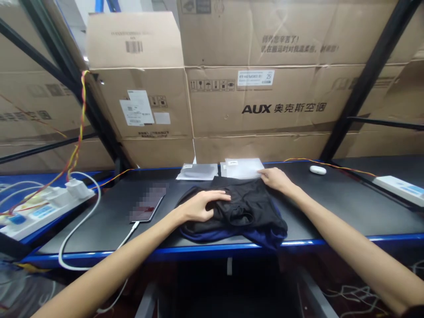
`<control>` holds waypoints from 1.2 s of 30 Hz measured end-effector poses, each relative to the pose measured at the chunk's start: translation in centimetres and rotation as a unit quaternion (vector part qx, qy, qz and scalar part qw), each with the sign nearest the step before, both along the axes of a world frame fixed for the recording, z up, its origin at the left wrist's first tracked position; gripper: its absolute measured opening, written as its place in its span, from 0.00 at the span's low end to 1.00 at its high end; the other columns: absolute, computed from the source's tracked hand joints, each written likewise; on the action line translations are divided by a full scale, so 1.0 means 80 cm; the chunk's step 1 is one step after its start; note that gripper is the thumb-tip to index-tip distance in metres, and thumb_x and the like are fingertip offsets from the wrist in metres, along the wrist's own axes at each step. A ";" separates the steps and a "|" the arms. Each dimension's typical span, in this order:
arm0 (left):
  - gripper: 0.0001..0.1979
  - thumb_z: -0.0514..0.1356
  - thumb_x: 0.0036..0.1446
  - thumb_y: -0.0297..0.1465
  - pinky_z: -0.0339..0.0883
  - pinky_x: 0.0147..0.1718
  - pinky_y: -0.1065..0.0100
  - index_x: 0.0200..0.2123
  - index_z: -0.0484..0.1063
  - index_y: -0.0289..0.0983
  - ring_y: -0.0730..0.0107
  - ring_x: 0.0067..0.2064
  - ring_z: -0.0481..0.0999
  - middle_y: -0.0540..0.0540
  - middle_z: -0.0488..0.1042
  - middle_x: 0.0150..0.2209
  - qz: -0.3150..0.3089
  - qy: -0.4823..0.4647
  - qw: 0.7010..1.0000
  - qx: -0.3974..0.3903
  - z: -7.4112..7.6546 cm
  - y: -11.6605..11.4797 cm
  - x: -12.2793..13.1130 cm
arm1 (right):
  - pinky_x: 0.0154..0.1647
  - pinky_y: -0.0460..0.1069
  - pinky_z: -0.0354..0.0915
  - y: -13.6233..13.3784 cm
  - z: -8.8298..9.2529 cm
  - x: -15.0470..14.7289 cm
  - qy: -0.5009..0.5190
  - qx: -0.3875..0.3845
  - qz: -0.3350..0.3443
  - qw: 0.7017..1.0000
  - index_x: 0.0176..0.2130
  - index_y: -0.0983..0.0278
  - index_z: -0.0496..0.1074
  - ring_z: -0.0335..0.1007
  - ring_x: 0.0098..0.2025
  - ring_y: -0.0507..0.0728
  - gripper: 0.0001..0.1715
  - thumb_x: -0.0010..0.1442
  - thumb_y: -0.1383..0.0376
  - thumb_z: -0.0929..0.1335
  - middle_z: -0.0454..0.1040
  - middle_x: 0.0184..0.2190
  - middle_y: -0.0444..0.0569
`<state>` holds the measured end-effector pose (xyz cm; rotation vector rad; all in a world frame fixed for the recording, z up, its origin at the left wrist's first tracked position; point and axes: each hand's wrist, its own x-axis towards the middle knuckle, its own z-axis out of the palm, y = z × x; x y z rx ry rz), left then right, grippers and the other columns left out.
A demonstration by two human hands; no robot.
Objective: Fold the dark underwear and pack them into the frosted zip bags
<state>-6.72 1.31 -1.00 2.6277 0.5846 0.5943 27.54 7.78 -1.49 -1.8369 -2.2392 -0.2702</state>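
A pile of dark garments (pixel 245 212), black on top and navy beneath, lies on the black table (pixel 331 207) near its front edge. My left hand (pixel 198 205) rests flat on the pile's left side, fingers stretched out. My right hand (pixel 274 179) reaches to the pile's far right corner, fingertips pinching the edge of a clear plastic bag (pixel 240 168) that lies just behind the garments. A second clear bag (pixel 198 171) lies to its left.
A phone (pixel 147 203) on a white cable lies left of the pile. Power strips (pixel 43 205) with wires sit at far left, another strip (pixel 399 187) at right, and a small white case (pixel 318 169). Cardboard boxes (pixel 258 101) wall off the back.
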 end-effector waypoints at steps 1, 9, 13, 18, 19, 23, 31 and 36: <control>0.35 0.53 0.46 0.18 0.58 0.64 0.62 0.59 0.68 0.42 0.64 0.64 0.65 0.48 0.70 0.61 0.008 0.003 1.000 0.005 0.000 0.000 0.001 | 0.52 0.53 0.69 0.000 -0.001 0.002 0.012 0.003 0.007 1.000 0.53 0.63 0.77 0.76 0.51 0.62 0.24 0.61 0.69 0.61 0.79 0.51 0.53; 0.26 0.57 0.55 0.25 0.71 0.49 0.62 0.59 0.68 0.39 0.59 0.49 0.79 0.43 0.78 0.50 0.161 0.109 0.970 0.144 0.031 -0.003 0.029 | 0.61 0.54 0.64 -0.039 0.004 0.002 0.137 0.086 0.149 0.976 0.51 0.62 0.77 0.72 0.56 0.61 0.22 0.64 0.63 0.61 0.77 0.52 0.51; 0.24 0.55 0.60 0.29 0.72 0.41 0.60 0.60 0.65 0.35 0.55 0.45 0.79 0.39 0.78 0.47 0.223 0.173 0.926 0.251 0.034 -0.009 0.064 | 0.60 0.59 0.66 -0.061 -0.002 -0.006 0.146 0.063 0.221 0.962 0.51 0.60 0.77 0.73 0.55 0.63 0.20 0.64 0.61 0.62 0.78 0.51 0.50; 0.25 0.56 0.60 0.31 0.70 0.37 0.62 0.61 0.64 0.36 0.54 0.43 0.77 0.39 0.78 0.43 0.150 0.249 0.923 0.254 0.021 -0.012 0.084 | 0.64 0.62 0.61 -0.074 -0.014 -0.005 0.115 -0.032 0.231 0.966 0.55 0.60 0.75 0.65 0.63 0.65 0.23 0.65 0.57 0.63 0.73 0.58 0.52; 0.27 0.57 0.60 0.31 0.70 0.39 0.61 0.62 0.62 0.37 0.54 0.44 0.77 0.40 0.78 0.45 0.128 0.249 0.929 0.241 0.023 -0.011 0.080 | 0.66 0.62 0.59 -0.077 -0.015 -0.004 0.115 -0.051 0.231 0.965 0.57 0.61 0.73 0.61 0.65 0.65 0.25 0.66 0.56 0.63 0.70 0.60 0.53; 0.41 0.59 0.51 0.27 0.68 0.51 0.62 0.68 0.52 0.41 0.57 0.53 0.72 0.42 0.70 0.59 0.033 0.213 0.965 0.152 0.045 -0.005 0.046 | 0.69 0.63 0.51 -0.091 -0.016 0.007 0.142 -0.106 0.236 0.955 0.63 0.58 0.67 0.47 0.70 0.64 0.29 0.67 0.51 0.62 0.62 0.66 0.50; 0.32 0.58 0.49 0.22 0.61 0.60 0.61 0.59 0.68 0.39 0.60 0.60 0.69 0.43 0.71 0.59 0.010 0.162 0.981 0.108 0.045 0.025 0.020 | 0.70 0.63 0.48 -0.106 -0.017 0.019 0.145 -0.139 0.223 0.954 0.63 0.55 0.67 0.46 0.71 0.64 0.30 0.67 0.47 0.62 0.58 0.68 0.47; 0.22 0.60 0.50 0.22 0.67 0.50 0.65 0.49 0.77 0.42 0.62 0.49 0.77 0.46 0.79 0.48 0.033 0.157 0.980 0.121 0.041 0.031 0.029 | 0.70 0.63 0.49 -0.106 -0.020 0.020 0.155 -0.130 0.228 0.952 0.62 0.53 0.67 0.47 0.70 0.63 0.28 0.67 0.49 0.62 0.59 0.67 0.45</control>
